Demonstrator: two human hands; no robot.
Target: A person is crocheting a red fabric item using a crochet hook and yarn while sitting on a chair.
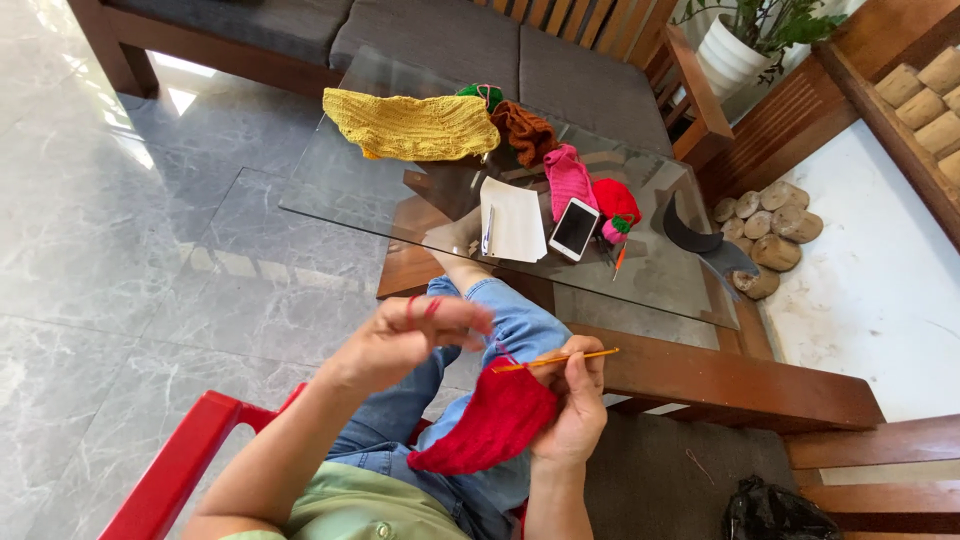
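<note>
Grey marble floor [130,250], glass table [340,190], wooden sofa [440,40], sunlit

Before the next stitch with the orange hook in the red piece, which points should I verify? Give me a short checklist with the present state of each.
1. Orange crochet hook held in the right hand: ok.
2. Red yarn wound over the left hand fingers: ok.
3. Red crocheted piece supported by the right hand above the lap: ok.
4. Hook tip inside a loop: cannot tell, too small.
5. Yarn tension between left hand and work: cannot tell.
6. Glass table apart from both hands: ok.
</note>
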